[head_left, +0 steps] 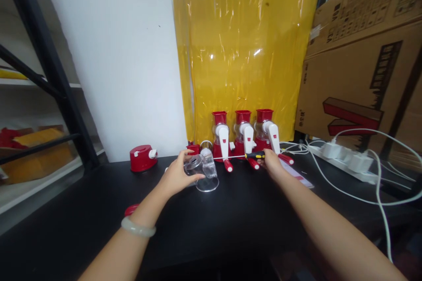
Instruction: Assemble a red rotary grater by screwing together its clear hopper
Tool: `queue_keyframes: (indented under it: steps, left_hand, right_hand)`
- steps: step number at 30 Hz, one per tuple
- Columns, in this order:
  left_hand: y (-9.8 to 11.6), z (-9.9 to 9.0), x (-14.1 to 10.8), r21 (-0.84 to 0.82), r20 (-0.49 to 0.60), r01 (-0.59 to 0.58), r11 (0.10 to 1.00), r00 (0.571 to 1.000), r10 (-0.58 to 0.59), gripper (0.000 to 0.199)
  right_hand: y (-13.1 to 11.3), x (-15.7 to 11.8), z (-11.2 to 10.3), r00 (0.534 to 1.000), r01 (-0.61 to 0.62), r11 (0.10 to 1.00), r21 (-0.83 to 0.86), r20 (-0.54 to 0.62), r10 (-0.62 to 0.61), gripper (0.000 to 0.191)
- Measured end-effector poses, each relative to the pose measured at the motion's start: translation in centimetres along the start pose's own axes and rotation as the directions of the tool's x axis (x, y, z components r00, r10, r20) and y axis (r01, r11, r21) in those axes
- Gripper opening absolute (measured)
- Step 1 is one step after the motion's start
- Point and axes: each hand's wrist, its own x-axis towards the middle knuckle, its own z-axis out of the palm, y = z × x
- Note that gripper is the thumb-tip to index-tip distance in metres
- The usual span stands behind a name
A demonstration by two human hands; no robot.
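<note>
My left hand (180,174) grips a clear plastic housing (207,175) over the black table, thumb in front and fingers behind. In my right hand (271,162) is a screwdriver (255,155) with a black and yellow handle, its shaft pointing left to the housing's upper right side. Whether the tip touches the plastic is too small to tell. Behind the screwdriver stand three red and white rotary graters (223,136) with crank handles. A metal drum (206,145) and a red part (193,148) lie behind the housing. A red base (143,158) sits further left.
A red piece (131,209) lies partly behind my left wrist. On the right are a white power strip (344,162) with looping cables, a flat sheet (298,174) and a large cardboard box (359,74). Shelving (49,83) stands left; a yellow plastic curtain (240,52) hangs behind.
</note>
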Motion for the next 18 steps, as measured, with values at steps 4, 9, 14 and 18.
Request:
queue_keyframes:
  steps: [4, 9, 14, 18]
  left_hand:
    - [0.2, -0.1, -0.1, 0.019, 0.008, 0.015, 1.0, 1.0, -0.015, 0.089]
    - [0.4, -0.4, 0.0, 0.031, -0.005, 0.002, 1.0, 1.0, -0.002, 0.092]
    - [0.6, -0.5, -0.1, 0.021, -0.053, -0.02, 1.0, 0.998, 0.021, 0.07]
    - [0.5, -0.6, 0.0, -0.004, -0.141, 0.019, 1.0, 0.99, -0.019, 0.052]
  right_hand:
    - [-0.6, -0.3, 0.1, 0.996, -0.086, 0.994, 0.065, -0.014, 0.087, 0.015]
    - [-0.9, -0.5, 0.1, 0.998, -0.042, 0.999, -0.018, -0.041, 0.041, 0.015]
    - [0.3, 0.5, -0.3, 0.988, 0.138, 0.978, -0.154, -0.048, -0.147, 0.015]
    - [0.9, 1.1, -0.6, 0.951, 0.286, 0.87, -0.4, 0.006, -0.31, 0.024]
